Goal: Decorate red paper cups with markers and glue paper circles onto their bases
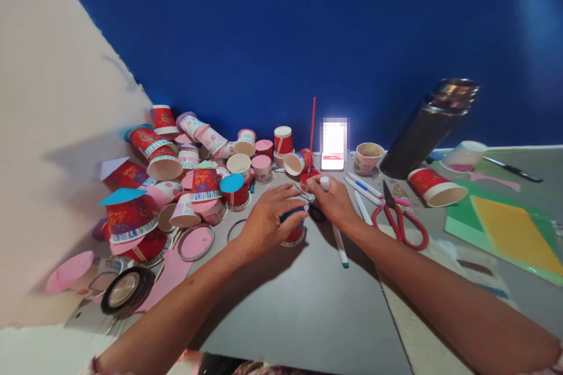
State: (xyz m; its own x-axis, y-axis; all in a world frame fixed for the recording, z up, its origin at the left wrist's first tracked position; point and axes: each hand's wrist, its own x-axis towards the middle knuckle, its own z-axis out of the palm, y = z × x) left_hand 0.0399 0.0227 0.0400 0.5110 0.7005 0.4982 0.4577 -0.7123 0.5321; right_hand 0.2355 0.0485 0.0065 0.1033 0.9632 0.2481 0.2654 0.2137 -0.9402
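Observation:
My left hand (268,217) is cupped over an upside-down red paper cup (294,235) with a blue top, pressing it onto the grey table (303,304). My right hand (334,202) is closed around a small white-capped tube (325,183), its cap pointing up, right beside the cup. A white marker with a green tip (340,246) lies just under my right wrist. A small dark round object (315,213) sits between the hands.
A heap of decorated red and pink paper cups (193,170) fills the left. Red scissors (398,220), pens (363,186), a lit phone (334,145), a dark flask (428,126), coloured sheets (505,228) and a tape roll (125,290) lie around.

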